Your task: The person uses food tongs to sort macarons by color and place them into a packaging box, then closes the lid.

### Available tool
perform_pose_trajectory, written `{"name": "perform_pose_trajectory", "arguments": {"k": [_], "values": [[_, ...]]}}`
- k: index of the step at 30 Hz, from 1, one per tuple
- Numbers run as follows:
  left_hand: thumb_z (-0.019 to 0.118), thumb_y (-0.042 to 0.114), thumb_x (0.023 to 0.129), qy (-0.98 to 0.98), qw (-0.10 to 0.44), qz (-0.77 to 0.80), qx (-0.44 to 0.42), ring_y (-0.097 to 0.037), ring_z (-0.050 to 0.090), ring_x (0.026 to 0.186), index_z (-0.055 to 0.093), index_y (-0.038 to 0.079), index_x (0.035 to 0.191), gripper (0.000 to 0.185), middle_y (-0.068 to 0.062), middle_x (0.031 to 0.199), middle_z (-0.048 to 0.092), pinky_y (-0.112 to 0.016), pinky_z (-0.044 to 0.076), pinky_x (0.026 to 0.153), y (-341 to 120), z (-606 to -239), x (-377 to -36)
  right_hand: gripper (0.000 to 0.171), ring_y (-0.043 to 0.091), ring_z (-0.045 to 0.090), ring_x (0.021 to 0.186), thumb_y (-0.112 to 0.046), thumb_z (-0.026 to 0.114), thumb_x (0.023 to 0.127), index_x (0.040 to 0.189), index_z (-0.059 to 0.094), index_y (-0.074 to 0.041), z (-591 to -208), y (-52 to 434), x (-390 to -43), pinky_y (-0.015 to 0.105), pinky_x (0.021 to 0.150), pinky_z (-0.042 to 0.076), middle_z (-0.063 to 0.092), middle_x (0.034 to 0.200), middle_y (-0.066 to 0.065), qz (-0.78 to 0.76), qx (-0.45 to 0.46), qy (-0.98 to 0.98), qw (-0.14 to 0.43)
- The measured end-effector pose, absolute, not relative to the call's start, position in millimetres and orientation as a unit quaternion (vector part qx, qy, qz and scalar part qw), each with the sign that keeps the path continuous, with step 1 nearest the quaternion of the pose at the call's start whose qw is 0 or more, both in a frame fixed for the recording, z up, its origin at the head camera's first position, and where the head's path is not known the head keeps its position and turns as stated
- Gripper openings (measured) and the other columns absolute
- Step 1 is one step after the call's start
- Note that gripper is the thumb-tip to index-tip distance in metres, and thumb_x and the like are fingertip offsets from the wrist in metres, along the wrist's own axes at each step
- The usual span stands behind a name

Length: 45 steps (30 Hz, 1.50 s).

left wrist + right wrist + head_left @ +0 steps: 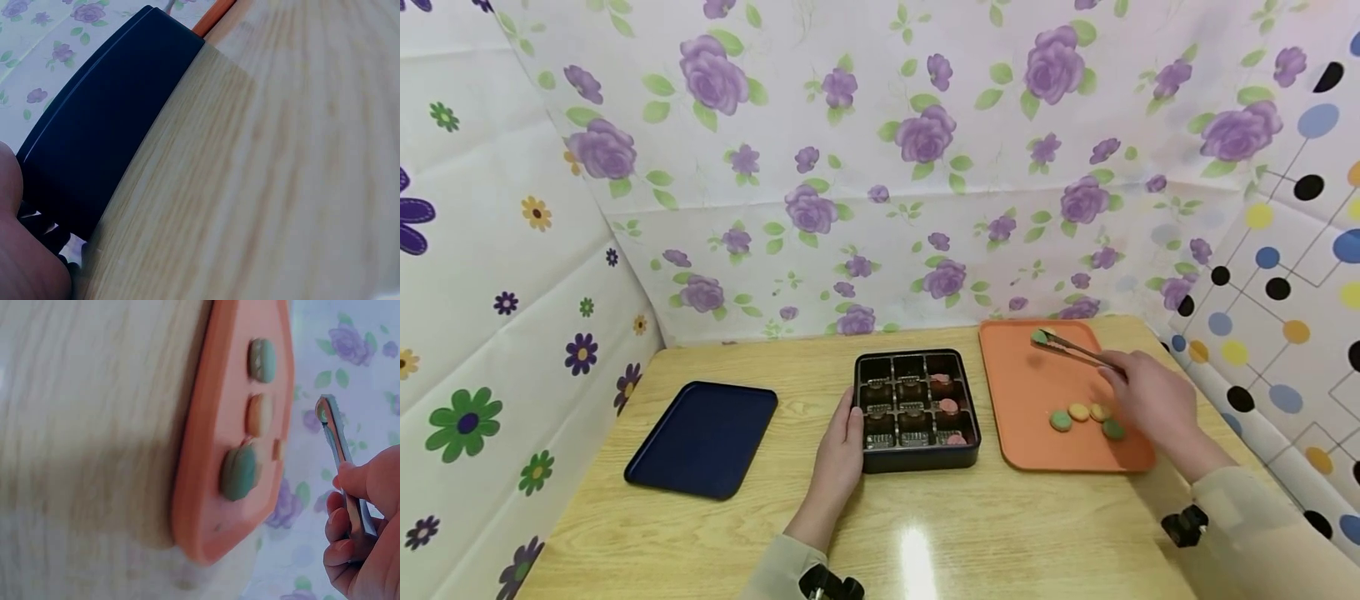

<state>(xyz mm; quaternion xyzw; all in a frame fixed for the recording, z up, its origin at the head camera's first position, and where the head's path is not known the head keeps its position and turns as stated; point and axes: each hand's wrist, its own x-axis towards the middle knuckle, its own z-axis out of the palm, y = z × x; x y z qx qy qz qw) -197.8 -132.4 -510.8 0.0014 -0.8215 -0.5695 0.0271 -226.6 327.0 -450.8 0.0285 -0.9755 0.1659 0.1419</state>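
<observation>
My right hand (1153, 400) holds metal tongs (1078, 348) over the far part of the orange tray (1022, 450). A green macaron (1039, 337) sits between the tong tips, also seen in the right wrist view. Several other macarons lie near the tray's front, among them a green macaron (1061, 421) and a yellow macaron (1078, 412). At the middle of the table stands a dark box (917, 458) with a divided plastic insert. Pink macarons (948, 407) occupy its right column. My left hand (838, 454) grips the box's left side, thumb at the rim.
A dark blue lid (703, 442) lies flat on the wooden table (1000, 533) at the left. Flowered cloth (880, 167) hangs behind the table, and a dotted cloth (1277, 333) borders its right side.
</observation>
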Motion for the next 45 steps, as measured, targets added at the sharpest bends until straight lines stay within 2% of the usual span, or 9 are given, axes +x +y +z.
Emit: {"name": "perform_pose_trajectory", "arguments": {"k": [9, 17, 27, 33, 40, 45], "values": [[0.037, 0.039, 0.123, -0.821, 0.033, -0.570, -0.001, -0.042, 0.028, 0.164, 0.030, 0.016, 0.177, 0.059, -0.012, 0.179, 0.032, -0.066, 0.026, 0.130, -132.0, -511.8, -196.0, 0.034, 0.019, 0.049, 0.055, -0.026, 0.068, 0.114, 0.141, 0.074, -0.006, -439.1, 303.9, -221.4, 0.037, 0.046, 0.036, 0.069, 0.094, 0.013, 0.180, 0.072, -0.970, 0.148], [0.037, 0.039, 0.123, -0.826, 0.032, -0.563, -0.001, -0.041, 0.028, 0.164, 0.028, 0.017, 0.177, 0.059, -0.012, 0.179, 0.030, -0.065, 0.027, 0.130, -135.6, -512.9, -197.3, 0.034, 0.016, 0.053, 0.060, -0.027, 0.068, 0.114, 0.142, 0.074, -0.009, -428.7, 273.8, -218.4, 0.036, 0.048, 0.039, 0.074, 0.112, 0.016, 0.190, 0.100, -0.965, 0.149], [0.036, 0.037, 0.124, -0.822, 0.029, -0.569, -0.004, -0.040, 0.027, 0.164, 0.027, 0.017, 0.178, 0.059, -0.012, 0.180, 0.029, -0.064, 0.027, 0.131, -134.3, -512.3, -196.7, 0.031, 0.015, 0.047, 0.054, -0.026, 0.071, 0.112, 0.137, 0.078, -0.009, -420.2, 245.7, -216.7, 0.035, 0.048, 0.036, 0.067, 0.092, 0.005, 0.181, 0.120, -0.965, 0.144], [0.036, 0.039, 0.124, -0.825, 0.028, -0.565, 0.001, -0.039, 0.027, 0.164, 0.027, 0.018, 0.178, 0.059, -0.010, 0.180, 0.028, -0.063, 0.026, 0.131, -134.2, -512.8, -196.9, 0.027, 0.013, 0.055, 0.063, -0.023, 0.073, 0.110, 0.133, 0.079, -0.011, -415.4, 230.3, -214.2, 0.035, 0.051, 0.042, 0.074, 0.103, 0.009, 0.176, 0.144, -0.961, 0.156], [0.037, 0.038, 0.124, -0.824, 0.022, -0.566, 0.001, -0.040, 0.027, 0.164, 0.027, 0.020, 0.178, 0.058, -0.010, 0.181, 0.027, -0.066, 0.026, 0.130, -135.7, -514.9, -195.6, 0.029, 0.012, 0.051, 0.062, -0.026, 0.069, 0.113, 0.137, 0.078, -0.013, -414.7, 208.4, -216.2, 0.034, 0.053, 0.039, 0.075, 0.105, 0.006, 0.164, 0.147, -0.966, 0.135], [0.037, 0.037, 0.124, -0.821, 0.026, -0.570, -0.004, -0.039, 0.026, 0.165, 0.027, 0.019, 0.178, 0.058, -0.010, 0.181, 0.027, -0.065, 0.025, 0.131, -134.2, -513.1, -197.0, 0.030, 0.011, 0.053, 0.063, -0.028, 0.071, 0.112, 0.137, 0.079, -0.014, -415.1, 195.4, -218.8, 0.034, 0.053, 0.041, 0.074, 0.104, 0.005, 0.156, 0.150, -0.966, 0.143]]}}
